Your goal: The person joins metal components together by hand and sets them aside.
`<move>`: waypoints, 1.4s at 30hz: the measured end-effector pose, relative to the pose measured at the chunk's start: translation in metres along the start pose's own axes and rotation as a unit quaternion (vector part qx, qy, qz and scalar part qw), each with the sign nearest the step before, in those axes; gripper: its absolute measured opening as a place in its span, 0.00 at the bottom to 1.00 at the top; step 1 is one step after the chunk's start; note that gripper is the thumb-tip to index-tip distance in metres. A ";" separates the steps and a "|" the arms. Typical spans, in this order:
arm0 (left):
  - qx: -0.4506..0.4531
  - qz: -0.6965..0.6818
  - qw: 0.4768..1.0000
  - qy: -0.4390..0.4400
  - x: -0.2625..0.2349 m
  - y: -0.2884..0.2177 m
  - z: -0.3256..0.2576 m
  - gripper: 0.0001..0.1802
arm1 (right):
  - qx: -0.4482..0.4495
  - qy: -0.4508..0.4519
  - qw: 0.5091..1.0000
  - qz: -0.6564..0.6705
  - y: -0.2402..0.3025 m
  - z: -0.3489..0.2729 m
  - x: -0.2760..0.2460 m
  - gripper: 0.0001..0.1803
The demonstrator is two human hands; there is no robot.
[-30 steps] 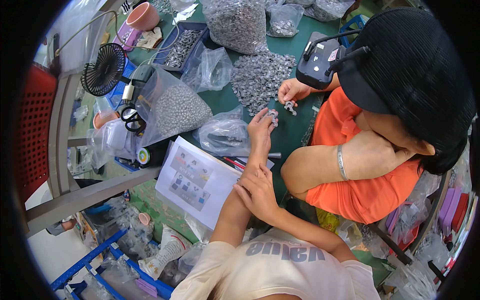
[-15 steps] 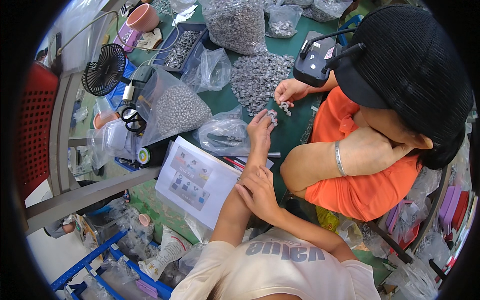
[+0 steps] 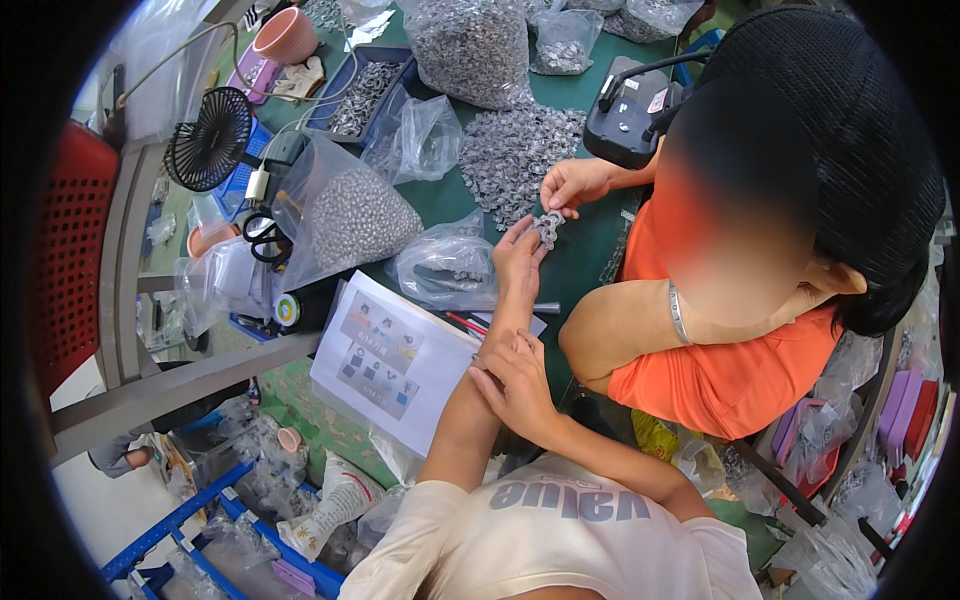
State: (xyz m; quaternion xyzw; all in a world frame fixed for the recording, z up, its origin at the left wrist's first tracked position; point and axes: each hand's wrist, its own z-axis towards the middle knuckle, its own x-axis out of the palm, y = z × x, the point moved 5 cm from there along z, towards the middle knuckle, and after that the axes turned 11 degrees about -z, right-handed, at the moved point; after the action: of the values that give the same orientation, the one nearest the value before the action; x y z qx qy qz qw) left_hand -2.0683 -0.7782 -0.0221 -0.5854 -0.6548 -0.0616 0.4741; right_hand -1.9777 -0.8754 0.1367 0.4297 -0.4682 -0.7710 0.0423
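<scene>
My left hand [image 3: 517, 262] reaches over the green table, its fingers and thumb holding a few small grey curved metal pieces [image 3: 546, 230]. A co-worker's hand [image 3: 577, 187] pinches at those same pieces from the far right. My right hand [image 3: 518, 383] lies on my left forearm, its fingers stretched out and holding nothing. Just beyond my left hand spreads a pile of similar grey pieces [image 3: 520, 150]. Left of my wrist is a clear plastic bag [image 3: 440, 265] with some pieces inside.
A co-worker in an orange shirt [image 3: 690, 390] leans in at the right. Left stand a bag of silvery beads [image 3: 360, 220], black scissors [image 3: 264, 240], a small black fan [image 3: 210, 140] and a printed sheet [image 3: 400, 375]. A blue tray [image 3: 400, 62] and large bag [image 3: 470, 50] sit farther back.
The co-worker's hand has moved left and down, bringing its piece to those in my left hand. The co-worker's head has shifted slightly. My hands have hardly moved.
</scene>
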 end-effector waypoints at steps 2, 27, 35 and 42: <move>-0.008 -0.020 1.000 0.006 0.002 0.000 -0.001 0.16 | -0.002 -0.007 1.000 -0.003 0.001 0.000 -0.001 0.04; 0.171 0.173 0.969 -0.036 -0.022 -0.066 -0.233 0.11 | 0.099 -0.006 0.940 0.327 -0.009 -0.117 -0.045 0.01; 0.137 0.638 0.650 0.390 -0.016 0.076 -0.380 0.17 | 0.364 -0.113 0.522 0.763 -0.044 -0.256 -0.063 0.22; 0.047 0.572 0.523 0.630 -0.051 0.226 -0.565 0.28 | 0.274 -0.420 0.509 0.699 -0.036 -0.481 -0.167 0.24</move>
State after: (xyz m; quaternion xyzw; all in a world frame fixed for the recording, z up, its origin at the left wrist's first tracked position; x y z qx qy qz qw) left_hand -1.5788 -1.1043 0.1421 -0.6202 0.2882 -0.0991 0.7228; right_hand -1.5230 -1.1074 0.1209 -0.4209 -0.7680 -0.4152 0.2461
